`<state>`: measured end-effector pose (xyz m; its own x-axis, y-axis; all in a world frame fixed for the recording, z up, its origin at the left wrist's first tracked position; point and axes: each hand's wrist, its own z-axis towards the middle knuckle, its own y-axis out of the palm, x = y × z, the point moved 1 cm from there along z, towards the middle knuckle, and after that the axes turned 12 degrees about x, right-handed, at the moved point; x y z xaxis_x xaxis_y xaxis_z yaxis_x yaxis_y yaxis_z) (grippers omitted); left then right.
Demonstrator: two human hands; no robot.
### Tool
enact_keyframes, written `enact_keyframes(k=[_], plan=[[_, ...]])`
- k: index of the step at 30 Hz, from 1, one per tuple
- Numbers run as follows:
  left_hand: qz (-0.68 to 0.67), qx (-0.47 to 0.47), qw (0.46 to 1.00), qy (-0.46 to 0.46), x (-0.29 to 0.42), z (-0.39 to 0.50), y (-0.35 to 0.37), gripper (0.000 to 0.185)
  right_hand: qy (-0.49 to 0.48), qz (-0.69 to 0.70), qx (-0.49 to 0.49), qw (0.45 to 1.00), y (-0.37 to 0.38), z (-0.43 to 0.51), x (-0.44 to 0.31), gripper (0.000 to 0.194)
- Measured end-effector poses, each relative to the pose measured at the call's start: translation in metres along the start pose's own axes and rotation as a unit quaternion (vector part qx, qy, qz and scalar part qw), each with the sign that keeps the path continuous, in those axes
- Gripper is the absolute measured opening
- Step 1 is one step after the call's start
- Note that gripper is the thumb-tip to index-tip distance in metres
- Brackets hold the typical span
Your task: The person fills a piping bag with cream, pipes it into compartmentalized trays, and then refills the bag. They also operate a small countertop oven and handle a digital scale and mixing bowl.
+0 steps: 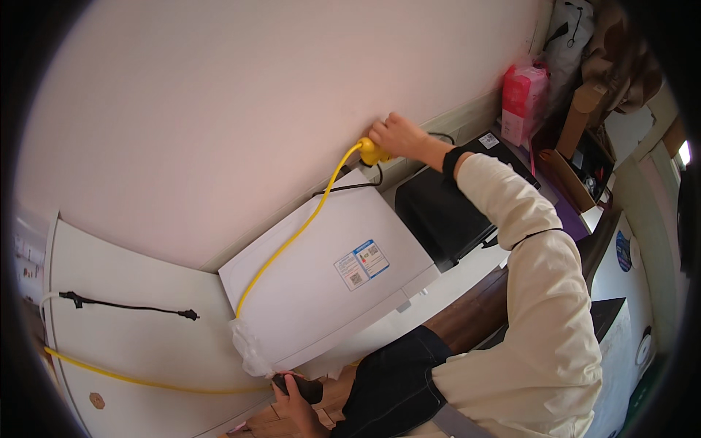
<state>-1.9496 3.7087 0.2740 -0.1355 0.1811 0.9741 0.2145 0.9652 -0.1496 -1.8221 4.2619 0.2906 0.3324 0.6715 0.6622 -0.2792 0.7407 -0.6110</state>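
Note:
My right hand [398,137] grips the yellow connector head [371,151] of an extension cord, raised close to the wall behind a white boxy appliance [306,263]. From that head a yellow cord [290,241] droops across the appliance top to a crumpled clear plastic bag [249,347]. A black cable [350,187] hangs just below the connector. Low in the view, my left hand [298,402] is closed around a dark object [302,386], beside the bag at the appliance's front corner. What this object is cannot be told.
A black lidded appliance or case [443,208] stands right of the white one. Farther right are a pink package [523,101] and an open cardboard box [583,169]. On the left, a white panel [148,339] has a short black plug cord [131,305] and another yellow cord stretch [153,383].

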Motion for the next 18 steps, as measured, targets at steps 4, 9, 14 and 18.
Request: enact_keyframes(k=[4,9,14,18], plan=[[0.018,-0.020,0.999,0.042,0.008,0.004,0.016,0.015,0.019,0.117,-0.106,0.987,0.020,-0.004,-0.018,0.034],[0.121,-0.090,0.972,0.177,0.045,0.033,0.032,0.029,0.036,0.197,-0.276,0.940,0.032,0.004,-0.035,0.033],[0.261,-0.217,0.892,0.298,0.095,0.070,0.059,0.029,0.155,0.196,-0.425,0.870,0.051,0.017,-0.065,0.031],[0.360,-0.296,0.802,0.374,0.115,0.112,0.092,0.033,0.094,0.206,-0.343,0.912,0.049,0.016,-0.060,0.029]])
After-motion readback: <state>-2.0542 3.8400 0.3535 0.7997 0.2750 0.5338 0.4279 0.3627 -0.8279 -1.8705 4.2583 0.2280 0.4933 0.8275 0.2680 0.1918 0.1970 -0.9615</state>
